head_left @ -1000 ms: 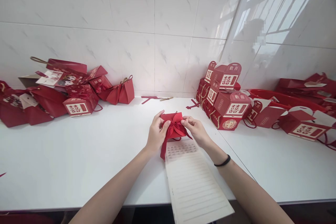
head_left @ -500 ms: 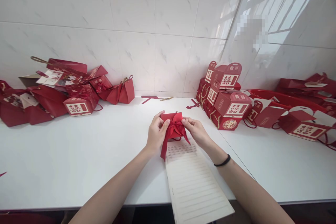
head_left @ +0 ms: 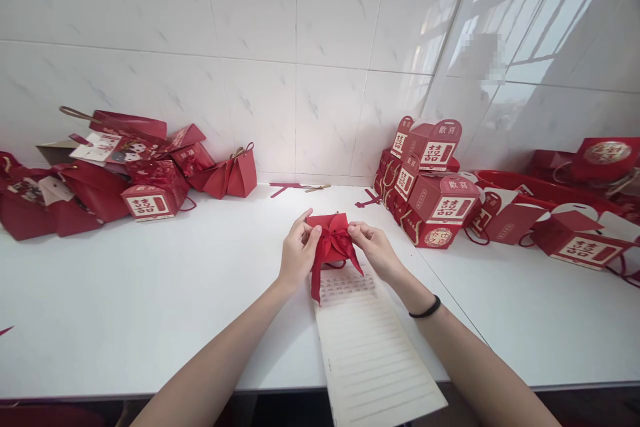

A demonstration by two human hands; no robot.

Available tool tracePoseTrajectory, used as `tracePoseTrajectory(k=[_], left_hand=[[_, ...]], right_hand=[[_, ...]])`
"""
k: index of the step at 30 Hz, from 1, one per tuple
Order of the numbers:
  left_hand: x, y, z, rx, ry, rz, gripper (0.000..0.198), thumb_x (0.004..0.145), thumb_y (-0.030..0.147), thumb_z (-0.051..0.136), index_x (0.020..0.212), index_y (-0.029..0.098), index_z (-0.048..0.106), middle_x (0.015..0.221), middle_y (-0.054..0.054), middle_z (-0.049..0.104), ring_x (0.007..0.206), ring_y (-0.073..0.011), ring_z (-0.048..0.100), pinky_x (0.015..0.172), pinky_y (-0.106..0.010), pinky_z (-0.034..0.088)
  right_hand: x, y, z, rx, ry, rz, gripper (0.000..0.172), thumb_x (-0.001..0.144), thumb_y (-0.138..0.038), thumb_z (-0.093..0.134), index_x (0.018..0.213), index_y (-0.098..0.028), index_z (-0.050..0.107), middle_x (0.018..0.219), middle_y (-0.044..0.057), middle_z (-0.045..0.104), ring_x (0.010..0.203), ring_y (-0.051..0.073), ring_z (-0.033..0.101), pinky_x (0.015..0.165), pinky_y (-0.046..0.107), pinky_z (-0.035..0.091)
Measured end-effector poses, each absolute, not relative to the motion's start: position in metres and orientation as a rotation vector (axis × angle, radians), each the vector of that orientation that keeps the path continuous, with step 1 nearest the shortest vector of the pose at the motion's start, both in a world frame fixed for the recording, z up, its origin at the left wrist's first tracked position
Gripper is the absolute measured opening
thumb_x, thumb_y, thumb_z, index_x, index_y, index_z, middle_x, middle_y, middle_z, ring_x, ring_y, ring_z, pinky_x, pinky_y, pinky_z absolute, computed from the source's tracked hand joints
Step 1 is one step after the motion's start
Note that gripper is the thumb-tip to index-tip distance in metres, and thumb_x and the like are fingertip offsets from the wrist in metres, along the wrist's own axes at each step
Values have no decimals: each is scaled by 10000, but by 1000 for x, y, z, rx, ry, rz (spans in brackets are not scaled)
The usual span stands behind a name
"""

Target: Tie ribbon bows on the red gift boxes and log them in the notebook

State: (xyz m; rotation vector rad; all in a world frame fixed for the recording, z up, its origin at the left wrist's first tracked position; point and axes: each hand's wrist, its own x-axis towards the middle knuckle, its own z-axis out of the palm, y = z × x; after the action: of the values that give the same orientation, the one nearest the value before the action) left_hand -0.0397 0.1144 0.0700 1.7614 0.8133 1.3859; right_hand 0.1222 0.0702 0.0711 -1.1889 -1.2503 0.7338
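A small red gift box [head_left: 327,220] with folded petal flaps stands on the table in front of me. Across its front is a red ribbon [head_left: 336,239] tied in a bow, its two tails hanging down. My left hand [head_left: 300,250] pinches the bow's left loop between thumb and fingers, against the box side. On the other side my right hand [head_left: 375,247] has the right loop pinched between thumb and forefinger. Beneath the box lies a lined notebook page [head_left: 373,347] with handwriting near its top, its lower end past the table edge.
Red boxes and bags [head_left: 150,203] are heaped at the left. Stacked red boxes [head_left: 445,203] with gold cords stand at the right, beside a red basin [head_left: 540,183] and more boxes. Ribbon scraps [head_left: 285,188] lie by the tiled wall. The table's front edge [head_left: 280,388] is close.
Both hands keep hold of the bow; its loops look slightly wider and the left tail has shifted a little right. At far right, a red box with a gold round pattern now shows above the basin.
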Motion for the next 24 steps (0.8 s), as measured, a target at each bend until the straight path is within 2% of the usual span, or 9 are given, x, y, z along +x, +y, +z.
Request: tracePoseTrajectory(k=[8,14,17,19,21,24], left_hand=[[-38,115,69,1793,852,1388,215,860,326,462,672,227,431,882,-65,646,1117,-220,541,907,-375,437],[-39,115,69,1791,847,1390,224,861,325,461,662,226,433,902,-77,650,1221,-222,464,934,-365,420],[-39,116,70,1779,842,1367,233,860,330,465,655,221,436,991,-89,647,1242,-224,447,967,-367,400],[-40,117,71,1760,828,1350,193,863,327,460,705,215,458,1111,-93,616,1248,-218,444,986,-369,388],[-41,120,72,1720,806,1346,93,869,303,445,837,221,477,1214,-87,569,1237,-200,459,983,-366,396],[-44,128,73,1686,811,1315,124,879,286,405,974,248,475,1218,-60,569,1201,-181,493,972,-361,409]], right_hand=[[119,70,72,-1104,-1154,857,459,670,-627,648,713,-170,630,974,70,625,909,221,587,878,357,465],[120,71,71,-1065,-1095,874,463,606,-619,703,726,-174,660,988,68,624,928,237,599,907,403,472],[120,71,73,-1068,-1096,904,445,630,-601,696,732,-169,669,946,66,643,921,232,606,914,408,469],[121,70,74,-1084,-1100,914,428,655,-584,687,719,-161,670,886,63,656,907,224,611,923,405,465],[122,71,74,-1086,-1087,907,414,665,-571,685,710,-160,665,842,56,660,897,213,613,927,397,463],[124,72,71,-1055,-1028,910,374,669,-540,692,803,-193,655,898,40,662,933,207,610,910,390,475]])
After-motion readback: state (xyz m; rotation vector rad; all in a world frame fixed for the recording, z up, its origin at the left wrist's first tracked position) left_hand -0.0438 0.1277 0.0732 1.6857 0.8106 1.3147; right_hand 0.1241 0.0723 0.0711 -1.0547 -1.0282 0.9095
